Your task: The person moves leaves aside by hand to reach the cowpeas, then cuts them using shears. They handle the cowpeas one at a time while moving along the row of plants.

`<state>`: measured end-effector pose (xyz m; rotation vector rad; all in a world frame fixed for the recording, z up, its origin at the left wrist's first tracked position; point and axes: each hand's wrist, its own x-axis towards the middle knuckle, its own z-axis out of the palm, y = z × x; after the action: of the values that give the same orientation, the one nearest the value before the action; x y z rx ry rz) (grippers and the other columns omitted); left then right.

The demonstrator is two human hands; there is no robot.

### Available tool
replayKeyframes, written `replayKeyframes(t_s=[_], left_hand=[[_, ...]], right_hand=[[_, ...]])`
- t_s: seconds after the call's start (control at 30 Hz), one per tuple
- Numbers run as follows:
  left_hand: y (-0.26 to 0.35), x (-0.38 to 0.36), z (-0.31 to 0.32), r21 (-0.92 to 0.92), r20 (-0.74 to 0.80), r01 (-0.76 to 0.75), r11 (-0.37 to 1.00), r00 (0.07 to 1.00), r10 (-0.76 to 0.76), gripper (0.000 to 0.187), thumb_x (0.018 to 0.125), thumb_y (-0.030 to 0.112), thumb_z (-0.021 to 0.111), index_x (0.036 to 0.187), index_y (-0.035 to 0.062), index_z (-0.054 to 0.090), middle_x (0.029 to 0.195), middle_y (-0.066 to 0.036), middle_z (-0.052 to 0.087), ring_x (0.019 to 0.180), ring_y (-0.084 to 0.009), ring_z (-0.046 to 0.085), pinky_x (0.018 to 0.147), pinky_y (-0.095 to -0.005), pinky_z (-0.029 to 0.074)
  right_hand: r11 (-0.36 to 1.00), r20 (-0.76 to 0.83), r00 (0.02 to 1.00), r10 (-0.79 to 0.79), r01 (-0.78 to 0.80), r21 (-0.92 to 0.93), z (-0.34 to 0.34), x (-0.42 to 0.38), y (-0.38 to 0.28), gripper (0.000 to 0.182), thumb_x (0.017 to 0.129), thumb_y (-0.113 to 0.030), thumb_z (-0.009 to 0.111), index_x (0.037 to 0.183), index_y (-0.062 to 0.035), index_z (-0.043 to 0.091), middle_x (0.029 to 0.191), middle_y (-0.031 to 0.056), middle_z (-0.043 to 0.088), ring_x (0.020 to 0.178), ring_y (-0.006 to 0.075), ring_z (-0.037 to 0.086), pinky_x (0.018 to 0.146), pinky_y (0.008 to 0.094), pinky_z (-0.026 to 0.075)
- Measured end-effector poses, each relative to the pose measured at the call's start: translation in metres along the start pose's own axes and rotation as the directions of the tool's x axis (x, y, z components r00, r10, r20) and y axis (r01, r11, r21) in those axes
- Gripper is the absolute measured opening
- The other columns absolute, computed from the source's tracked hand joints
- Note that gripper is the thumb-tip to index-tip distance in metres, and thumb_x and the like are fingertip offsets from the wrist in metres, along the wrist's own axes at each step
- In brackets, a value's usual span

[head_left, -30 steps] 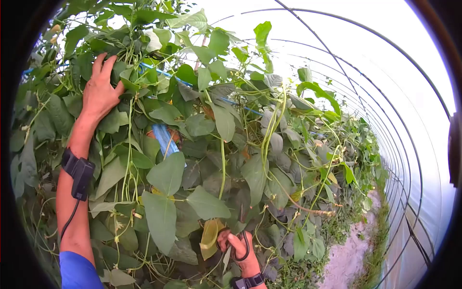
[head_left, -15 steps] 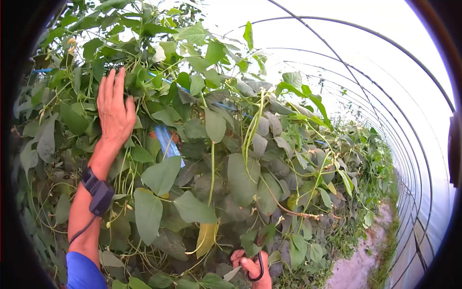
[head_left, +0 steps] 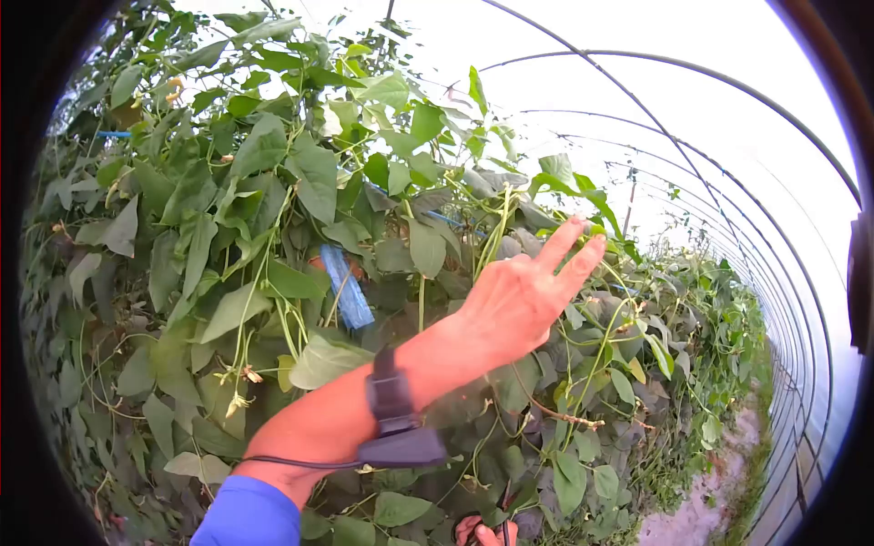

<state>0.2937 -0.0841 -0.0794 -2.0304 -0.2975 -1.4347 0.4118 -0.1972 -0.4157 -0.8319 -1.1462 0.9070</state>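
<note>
My left hand (head_left: 528, 296) reaches across the vines, back towards me, with two fingers stretched out and apart near the leaves. Its other fingers are hidden or curled, and nothing shows in its grasp. Long green bean pods (head_left: 500, 227) hang just behind it, partly covered by the hand. Another slim pod (head_left: 421, 305) hangs below a leaf to the left of them. At the bottom edge my right hand (head_left: 490, 535) is partly cut off, its fingers closed round black-handled scissors (head_left: 505, 514). The blades are hard to make out among the leaves.
Dense climbing bean vines (head_left: 228, 318) fill the left and middle. A blue strip (head_left: 346, 287) hangs among the leaves. Curved tunnel hoops (head_left: 728, 82) arch over the right side, above a pale ground path (head_left: 710, 491). A black wrist device with a cable (head_left: 401, 437) sits on my left forearm.
My left hand has moved from the upper left foliage across to the right, near the long pods. My right hand with the scissors now sits lower in view. The view has shifted slightly.
</note>
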Motion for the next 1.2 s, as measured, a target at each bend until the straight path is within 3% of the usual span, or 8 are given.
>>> replayKeyframes(t_s=[0.33,0.57,0.7,0.77,0.8,0.83,1.03,1.2], left_hand=[[0.006,-0.039,0.040,0.098,0.141,0.106,0.989,0.983,-0.120,0.018,0.063,-0.002,0.058,0.080,0.0019,0.054,0.093,-0.013,0.052,0.062,-0.0286,0.058,0.049,-0.0392,0.048],[0.010,-0.067,0.038,0.066,-0.021,-0.041,0.997,0.999,0.042,0.016,0.065,0.002,0.059,0.079,0.0017,0.051,0.086,-0.010,0.051,0.074,-0.0293,0.054,0.066,-0.0412,0.045],[0.026,-0.103,0.034,-0.126,0.070,0.065,0.990,0.996,-0.057,0.015,0.070,0.003,0.061,0.082,0.0014,0.054,0.076,-0.010,0.054,0.072,-0.0286,0.054,0.063,-0.0390,0.040],[0.038,-0.120,0.027,-0.260,0.058,0.178,0.949,0.984,-0.169,0.015,0.072,0.004,0.064,0.083,0.0013,0.054,0.070,-0.010,0.054,0.064,-0.0270,0.053,0.059,-0.0368,0.040],[0.041,-0.127,0.026,-0.276,-0.012,0.148,0.950,0.987,-0.157,0.016,0.072,0.004,0.066,0.083,0.0021,0.056,0.064,-0.007,0.052,0.057,-0.0250,0.052,0.055,-0.0343,0.038],[0.047,-0.133,0.020,-0.286,-0.002,0.158,0.945,0.986,-0.166,0.016,0.072,0.004,0.066,0.083,0.0021,0.056,0.064,-0.007,0.052,0.057,-0.0250,0.052,0.055,-0.0343,0.038],[0.092,-0.180,0.006,-0.324,0.074,0.243,0.914,0.970,-0.232,0.015,0.073,0.009,0.067,0.085,0.0040,0.058,0.057,-0.003,0.041,0.049,-0.0211,0.044,0.052,-0.0328,0.034],[0.122,-0.211,0.003,-0.442,0.150,0.412,0.797,0.910,-0.388,0.018,0.073,0.001,0.066,0.089,-0.0046,0.058,0.063,-0.009,0.057,0.045,-0.0225,0.052,0.042,-0.0304,0.039]], right_hand=[[0.996,0.001,0.996,0.087,-0.087,-0.022,-0.024,-0.025,0.002,0.022,0.092,-0.018,0.051,0.080,-0.0003,0.057,0.072,0.0063,0.059,0.066,0.0169,0.055,0.063,0.0298,0.041],[0.983,-0.148,0.979,0.141,-0.156,-0.097,-0.022,-0.029,0.026,0.018,0.092,-0.014,0.050,0.083,-0.0008,0.059,0.075,0.0060,0.061,0.072,0.0172,0.057,0.068,0.0301,0.043],[0.994,0.232,0.967,0.106,-0.110,0.004,-0.042,-0.021,0.020,0.026,0.091,-0.010,0.054,0.117,-0.0041,0.053,0.105,0.0076,0.061,0.090,0.0207,0.060,0.076,0.0338,0.047],[0.583,0.335,0.829,-0.447,0.555,-0.594,-0.039,-0.024,0.005,0.030,0.090,-0.006,0.055,0.120,-0.0062,0.050,0.111,0.0084,0.058,0.087,0.0200,0.059,0.075,0.0341,0.048],[0.684,0.283,0.871,-0.401,0.490,-0.540,-0.041,-0.026,0.005,0.026,0.090,-0.005,0.055,0.116,-0.0068,0.054,0.113,0.0102,0.058,0.084,0.0189,0.059,0.073,0.0313,0.047],[0.974,0.214,0.966,-0.147,0.179,-0.139,-0.040,-0.023,-0.009,0.031,0.090,-0.005,0.055,0.121,-0.0085,0.051,0.115,0.0118,0.056,0.091,0.0185,0.059,0.074,0.0293,0.048],[0.990,0.307,0.945,-0.117,0.086,0.114,-0.046,-0.022,-0.024,0.034,0.090,-0.010,0.055,0.123,-0.0095,0.048,0.114,0.0134,0.053,0.097,0.0237,0.058,0.073,0.0318,0.052],[0.983,0.206,0.968,-0.142,0.161,-0.082,-0.016,-0.002,-0.040,0.036,0.080,-0.031,0.067,0.090,0.0025,0.056,0.077,0.0097,0.057,0.068,0.0165,0.055,0.061,0.0294,0.044]])
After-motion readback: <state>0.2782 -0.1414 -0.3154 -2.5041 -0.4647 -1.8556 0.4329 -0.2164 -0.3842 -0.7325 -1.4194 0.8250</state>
